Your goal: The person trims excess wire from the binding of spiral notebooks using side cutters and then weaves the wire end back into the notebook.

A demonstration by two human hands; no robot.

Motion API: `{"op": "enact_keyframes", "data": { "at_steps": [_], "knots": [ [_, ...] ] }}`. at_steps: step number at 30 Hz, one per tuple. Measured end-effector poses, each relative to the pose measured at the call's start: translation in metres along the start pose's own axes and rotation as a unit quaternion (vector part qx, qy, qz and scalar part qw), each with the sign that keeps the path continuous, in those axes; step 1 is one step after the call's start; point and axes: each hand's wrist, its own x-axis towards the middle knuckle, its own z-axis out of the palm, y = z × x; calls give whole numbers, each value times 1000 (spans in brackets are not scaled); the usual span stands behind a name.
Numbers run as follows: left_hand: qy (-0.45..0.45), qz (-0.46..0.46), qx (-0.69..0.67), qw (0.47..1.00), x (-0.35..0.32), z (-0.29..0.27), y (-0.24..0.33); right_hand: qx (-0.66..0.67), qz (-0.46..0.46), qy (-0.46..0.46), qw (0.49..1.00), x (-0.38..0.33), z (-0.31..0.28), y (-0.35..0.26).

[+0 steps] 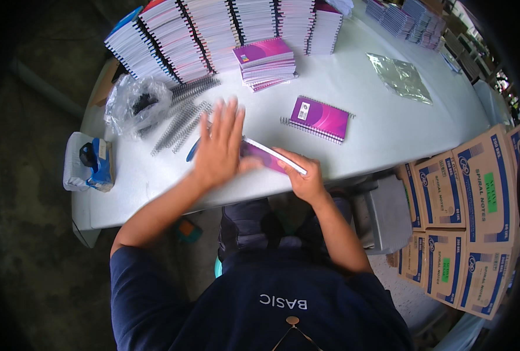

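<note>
My right hand (305, 178) grips the near end of a small purple notebook (265, 157), its white page edge turned up. My left hand (220, 143) is spread flat with the fingers apart, at the notebook's far end; whether it touches the notebook I cannot tell. A blue edge of something (193, 153) shows behind that hand, mostly hidden. Beyond my right hand lies another purple notebook (319, 119), a wire coil running along its near edge and sticking out at both ends. Loose metal coils (181, 126) lie to the left of my left hand.
Behind stand a stack of purple notebooks (265, 64) and a row of thick, upright black-bound bundles (213, 35). A clear plastic bag (137, 108) and a blue-and-white container (91, 164) sit left. A plastic sleeve (399, 76) lies right. Cardboard boxes (470, 193) stand beside the table.
</note>
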Motion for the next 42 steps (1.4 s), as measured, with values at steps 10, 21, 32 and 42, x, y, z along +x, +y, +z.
{"op": "enact_keyframes", "data": {
  "at_steps": [10, 21, 32, 42],
  "knots": [
    [-92, -86, -92, 988, -101, 27, 23, -57, -62, 16, 996, -34, 40, -12],
    [-83, 102, 18, 991, -134, 16, 37, -55, -105, 37, 992, -35, 29, 0],
    [108, 76, -26, 991, -78, 8, 30, -128, -179, -2, 976, -36, 22, -7],
    [255, -12, -16, 967, -37, 20, 26, -124, -132, -5, 983, -43, 29, -5]
  ]
}}
